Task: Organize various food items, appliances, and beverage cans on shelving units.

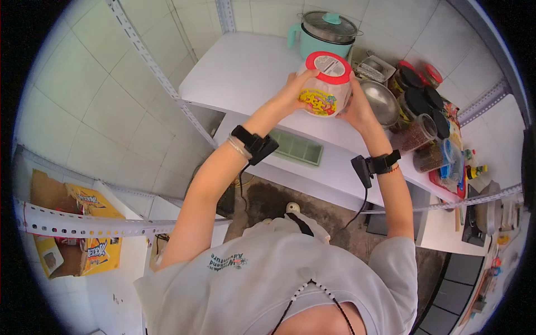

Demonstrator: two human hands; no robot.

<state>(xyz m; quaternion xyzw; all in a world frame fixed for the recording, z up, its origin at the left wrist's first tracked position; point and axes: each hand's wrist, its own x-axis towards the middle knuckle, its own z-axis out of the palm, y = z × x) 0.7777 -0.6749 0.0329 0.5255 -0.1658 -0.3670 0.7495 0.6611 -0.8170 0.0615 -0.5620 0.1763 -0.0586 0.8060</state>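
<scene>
A translucent plastic jar (343, 93) with a red lid and a yellow printed label is held between both hands above a white shelf (234, 63). My left hand (298, 91) grips the jar's left side, its thumb by the lid. On the opposite side, my right hand (356, 102) is wrapped around the jar, with some fingers hidden behind it. A turquoise pot (324, 44) with a glass lid stands just behind the jar. To the right, a round metal bowl (380, 102) leans near my right hand.
Several food jars (414, 100) with dark lids crowd the shelf's right side, beside a red tray (439, 186). A green divided tray (297, 146) lies on the shelf below. Perforated metal posts (146, 54) frame the rack. An open yellow carton (98, 251) sits at lower left.
</scene>
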